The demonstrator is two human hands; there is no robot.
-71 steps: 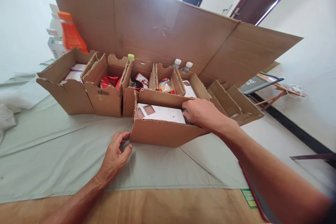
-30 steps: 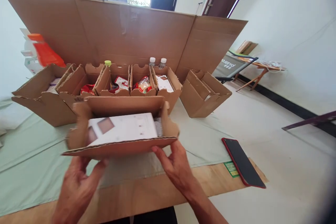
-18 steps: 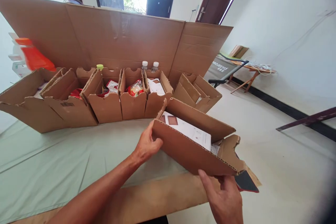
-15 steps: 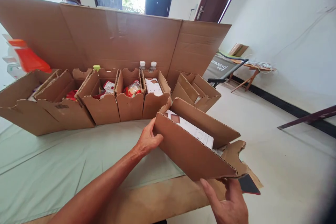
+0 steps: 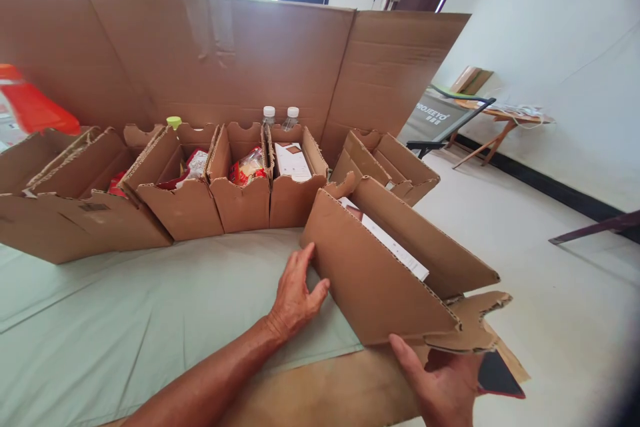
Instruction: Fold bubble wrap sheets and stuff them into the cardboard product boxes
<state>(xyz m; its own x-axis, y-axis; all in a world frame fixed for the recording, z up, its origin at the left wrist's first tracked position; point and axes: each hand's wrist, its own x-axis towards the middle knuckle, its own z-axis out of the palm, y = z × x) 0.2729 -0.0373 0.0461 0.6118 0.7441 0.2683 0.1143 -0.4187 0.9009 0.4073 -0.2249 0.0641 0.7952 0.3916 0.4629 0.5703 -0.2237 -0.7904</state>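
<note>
A cardboard bin [image 5: 380, 267] stands at an angle at the right end of the green cloth, its notched end toward me. Inside it lies a white printed box [image 5: 395, 247]. My left hand [image 5: 297, 293] is by the bin's left side, thumb and fingers apart, fingertips at or very near the cardboard. My right hand [image 5: 445, 380] grips the near lower corner of the bin, its thumb on the side panel and the other fingers partly hidden under the notched end.
Several similar bins, one [image 5: 299, 203] with a white box and one [image 5: 240, 207] with a red packet, stand in a row before a tall cardboard panel [image 5: 225, 47]. Another bin [image 5: 385, 163] stands behind mine. Bottles [image 5: 291, 119] and an orange-red bottle [image 5: 40, 107] stand behind the row.
The bin has moved right and come down onto the cloth's edge. My left hand has let go of its far corner and slid lower; my right hand has moved slightly with the bin.
</note>
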